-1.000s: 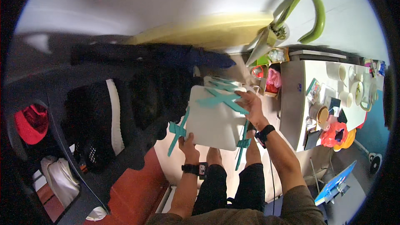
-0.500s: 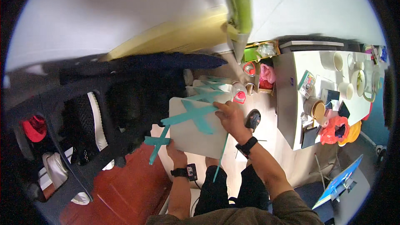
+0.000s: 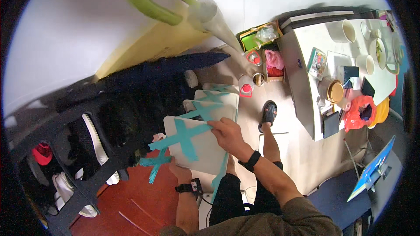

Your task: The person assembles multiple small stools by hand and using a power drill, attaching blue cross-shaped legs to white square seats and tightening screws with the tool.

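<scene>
My right hand (image 3: 228, 136) grips the upper right edge of a white taped panel (image 3: 199, 150), fingers curled over it. My left hand (image 3: 180, 172) is at the panel's lower left edge, its fingers partly hidden; it appears to support that side. Teal tape (image 3: 186, 140) forms a big cross on the panel's face, and another taped cross (image 3: 156, 161) sticks out past its left side. A strip of teal tape also runs down its right side toward my lap. Just beyond stand more white pieces (image 3: 225, 100) with teal tape, partly covered by the held one.
Dark shoe shelves (image 3: 118, 148) line the left, above a reddish-brown surface (image 3: 135, 205). A white table (image 3: 302, 100) with bowls, jars and bags stands at right. Red-capped bottles (image 3: 246, 88) and a box (image 3: 274, 67) sit on the floor ahead. A green-handled object (image 3: 203, 11) rises at the front.
My view has shifted, and the held panel with both hands now appears lower and further left. More of the taped white pieces beyond it shows. My sandalled foot and lower leg have come into view.
</scene>
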A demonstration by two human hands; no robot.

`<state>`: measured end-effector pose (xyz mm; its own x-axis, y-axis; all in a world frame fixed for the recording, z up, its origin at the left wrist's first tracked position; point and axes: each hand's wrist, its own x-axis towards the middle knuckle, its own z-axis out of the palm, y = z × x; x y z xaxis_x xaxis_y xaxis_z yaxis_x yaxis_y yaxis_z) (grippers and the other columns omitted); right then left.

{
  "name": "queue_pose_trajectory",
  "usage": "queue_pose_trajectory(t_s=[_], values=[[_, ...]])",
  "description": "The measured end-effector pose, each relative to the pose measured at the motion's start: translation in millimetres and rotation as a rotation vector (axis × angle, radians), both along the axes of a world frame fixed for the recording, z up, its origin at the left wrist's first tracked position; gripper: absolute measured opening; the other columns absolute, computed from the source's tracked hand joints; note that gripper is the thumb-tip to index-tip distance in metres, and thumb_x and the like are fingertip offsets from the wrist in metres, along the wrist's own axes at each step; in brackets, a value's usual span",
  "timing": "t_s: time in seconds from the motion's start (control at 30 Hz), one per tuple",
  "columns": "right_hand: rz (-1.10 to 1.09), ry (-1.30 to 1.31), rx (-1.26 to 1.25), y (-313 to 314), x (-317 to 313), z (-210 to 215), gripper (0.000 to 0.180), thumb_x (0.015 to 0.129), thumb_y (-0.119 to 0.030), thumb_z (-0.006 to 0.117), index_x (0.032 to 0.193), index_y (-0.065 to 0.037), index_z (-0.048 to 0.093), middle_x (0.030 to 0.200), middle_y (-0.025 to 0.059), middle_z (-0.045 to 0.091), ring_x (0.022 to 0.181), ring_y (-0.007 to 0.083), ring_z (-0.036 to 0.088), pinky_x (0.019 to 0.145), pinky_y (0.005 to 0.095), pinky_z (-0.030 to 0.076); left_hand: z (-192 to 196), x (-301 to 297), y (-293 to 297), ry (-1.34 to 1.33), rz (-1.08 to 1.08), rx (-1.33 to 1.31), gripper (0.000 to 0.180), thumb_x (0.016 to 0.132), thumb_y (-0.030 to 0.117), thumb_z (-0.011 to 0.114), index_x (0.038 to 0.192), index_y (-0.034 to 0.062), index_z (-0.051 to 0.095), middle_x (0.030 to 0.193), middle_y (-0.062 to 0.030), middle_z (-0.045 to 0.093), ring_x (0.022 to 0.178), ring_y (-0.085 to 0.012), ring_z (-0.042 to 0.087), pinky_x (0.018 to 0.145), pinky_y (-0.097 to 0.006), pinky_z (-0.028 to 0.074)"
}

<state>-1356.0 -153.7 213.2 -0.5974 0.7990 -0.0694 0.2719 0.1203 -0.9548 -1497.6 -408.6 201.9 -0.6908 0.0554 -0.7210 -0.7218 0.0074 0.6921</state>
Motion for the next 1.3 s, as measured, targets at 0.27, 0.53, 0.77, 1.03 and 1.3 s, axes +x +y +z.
queue_pose_trajectory(t_s=[0.27,0.53,0.77,1.03,1.3], values=[[-0.089,-0.120,-0.096,-38,19,-3,0.026,0.074,-0.002,0.062,0.099,-0.008,0.063,0.079,0.0135,0.058,0.077,0.0335,0.057,0.068,0.0424,0.047,-4,0,-23,-0.021,-0.097,-0.144,0.027,0.091,0.022,0.046,0.108,0.0025,0.054,0.108,-0.0093,0.059,0.099,-0.0214,0.055,0.088,-0.035,0.045],[-0.402,-0.178,-0.269,-115,72,-14,0.030,0.072,-0.003,0.066,0.102,-0.007,0.064,0.094,0.0143,0.065,0.089,0.0304,0.062,0.077,0.0364,0.049,-20,-3,-64,0.492,-0.989,-0.525,0.018,0.088,0.017,0.053,0.104,0.0097,0.053,0.101,-0.0051,0.057,0.094,-0.0218,0.056,0.080,-0.036,0.047],[-0.585,-0.240,-0.340,-152,131,-30,0.032,0.071,-0.002,0.066,0.103,-0.005,0.064,0.100,0.0162,0.065,0.095,0.0299,0.062,0.082,0.0342,0.049,-45,22,-40,0.113,-0.547,-0.118,0.016,0.087,0.010,0.055,0.103,0.0093,0.052,0.102,-0.0045,0.057,0.097,-0.0223,0.057,0.083,-0.037,0.047],[-0.754,-0.168,-0.456,-160,187,-58,0.031,0.071,-0.002,0.068,0.101,-0.007,0.064,0.097,0.0160,0.066,0.093,0.0297,0.063,0.082,0.0346,0.049,-46,61,-11,-0.051,-0.496,-0.198,0.022,0.089,0.013,0.056,0.111,0.0104,0.052,0.106,-0.0059,0.058,0.095,-0.0206,0.058,0.079,-0.035,0.050],[-0.677,-0.154,-0.417,-158,202,-48,0.030,0.074,-0.008,0.068,0.103,-0.005,0.062,0.097,0.0169,0.066,0.092,0.0289,0.063,0.081,0.0338,0.048,-47,50,-22,0.048,-0.836,-0.464,0.028,0.089,0.023,0.059,0.112,0.0076,0.053,0.106,-0.0080,0.057,0.093,-0.0205,0.060,0.070,-0.034,0.053]])
